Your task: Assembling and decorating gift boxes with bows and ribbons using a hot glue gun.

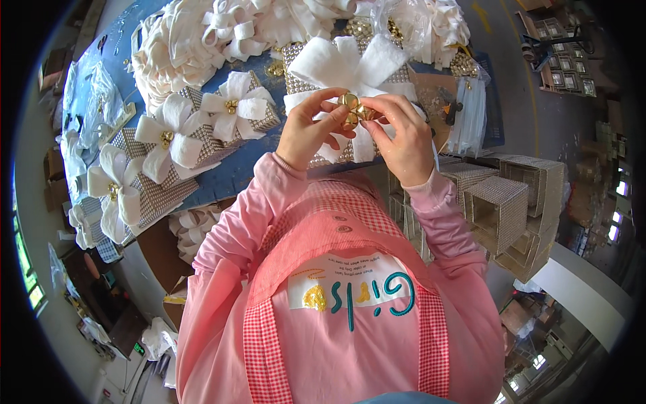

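Okay, both grips are occupied. Left hand (306, 128) pinches the gold bell cluster (350, 101) from its left; right hand (406, 140) has fingertips on the rightmost bell. Neither is nearer: the cluster sits between them, compact, no clear long axis. Key relation: in view it overlaps the middle of the large white felt bow (346, 64), whose loops fan out beyond the fingertips. Bell-to-felt contact: can't tell. The bow is on a bead-patterned box (296, 82), on the blue tabletop (235, 177).

Further out, left: slanted row of smaller bead-patterned boxes (161, 198) carrying white felt flowers (185, 145). Beyond those, a heap of white felt strips (165, 50). Clear plastic bag (97, 91) at far left, contents unclear. Right, beside the tabletop: stacked open boxes (498, 209), nothing made out inside.
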Available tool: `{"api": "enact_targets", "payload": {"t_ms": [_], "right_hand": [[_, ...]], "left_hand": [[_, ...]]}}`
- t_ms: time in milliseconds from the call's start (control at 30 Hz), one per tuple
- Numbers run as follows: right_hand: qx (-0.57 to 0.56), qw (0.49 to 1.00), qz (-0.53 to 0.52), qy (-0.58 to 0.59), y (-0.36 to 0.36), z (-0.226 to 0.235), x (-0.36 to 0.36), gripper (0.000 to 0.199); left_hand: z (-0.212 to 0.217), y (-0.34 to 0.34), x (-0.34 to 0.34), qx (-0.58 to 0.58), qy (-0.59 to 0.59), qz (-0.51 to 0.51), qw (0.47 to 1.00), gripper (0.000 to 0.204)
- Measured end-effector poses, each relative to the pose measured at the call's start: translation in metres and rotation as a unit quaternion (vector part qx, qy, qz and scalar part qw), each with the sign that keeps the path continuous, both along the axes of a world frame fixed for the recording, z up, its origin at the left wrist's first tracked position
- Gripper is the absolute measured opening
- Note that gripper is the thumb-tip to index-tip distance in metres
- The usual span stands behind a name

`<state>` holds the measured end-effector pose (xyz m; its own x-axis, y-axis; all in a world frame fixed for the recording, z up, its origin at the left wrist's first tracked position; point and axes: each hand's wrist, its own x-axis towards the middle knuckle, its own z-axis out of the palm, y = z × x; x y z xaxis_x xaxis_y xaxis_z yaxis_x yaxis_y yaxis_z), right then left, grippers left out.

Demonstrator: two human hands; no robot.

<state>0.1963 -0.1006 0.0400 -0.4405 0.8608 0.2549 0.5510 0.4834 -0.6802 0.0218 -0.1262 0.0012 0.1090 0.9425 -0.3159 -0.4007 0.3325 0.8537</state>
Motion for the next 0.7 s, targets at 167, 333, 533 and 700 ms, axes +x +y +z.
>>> {"api": "enact_targets", "payload": {"t_ms": [167, 333, 533, 700], "right_hand": [[-0.003, 1.0, -0.005, -0.001, 0.001, -0.002, 0.0, 0.03], [-0.004, 1.0, -0.004, 0.003, 0.001, 0.0, -0.001, 0.03], [0.0, 1.0, -0.01, -0.004, 0.001, -0.002, 0.0, 0.03], [0.028, 1.0, 0.004, -0.008, 0.022, -0.012, 0.002, 0.029]], "left_hand": [[0.0, 0.001, 0.002, 0.019, 0.026, -0.001, 0.999, 0.033], [0.003, -0.002, 0.004, 0.033, 0.066, 0.013, 0.997, 0.033], [0.006, -0.003, 0.004, 0.064, 0.068, 0.015, 0.996, 0.032], [0.0, 0.023, 0.002, 0.103, 0.17, -0.007, 0.98, 0.033]]}}
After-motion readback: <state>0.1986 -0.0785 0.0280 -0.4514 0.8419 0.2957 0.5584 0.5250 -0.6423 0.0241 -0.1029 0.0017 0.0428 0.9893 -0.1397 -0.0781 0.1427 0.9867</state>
